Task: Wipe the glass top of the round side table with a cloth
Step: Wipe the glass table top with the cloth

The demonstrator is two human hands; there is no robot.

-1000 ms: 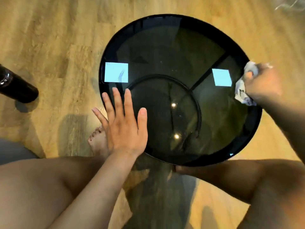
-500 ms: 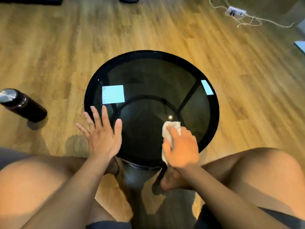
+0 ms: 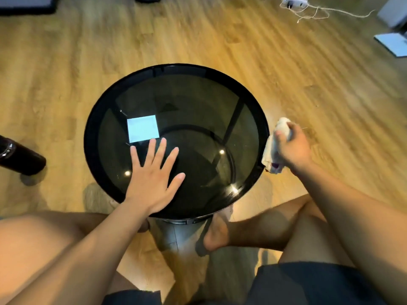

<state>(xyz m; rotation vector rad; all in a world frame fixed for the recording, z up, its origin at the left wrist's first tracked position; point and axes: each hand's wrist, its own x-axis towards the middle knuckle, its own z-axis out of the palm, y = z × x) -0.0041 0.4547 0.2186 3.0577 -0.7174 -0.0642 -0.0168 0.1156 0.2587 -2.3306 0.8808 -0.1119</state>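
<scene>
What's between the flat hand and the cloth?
In the head view, only bare glass top and its black rim lie between the left hand and the cloth gripped by the right hand.

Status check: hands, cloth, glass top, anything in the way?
Left hand flat on the glass top, fingers spread. Right hand grips the cloth at the right rim. Dark bottle on the floor, left of the table.
</scene>
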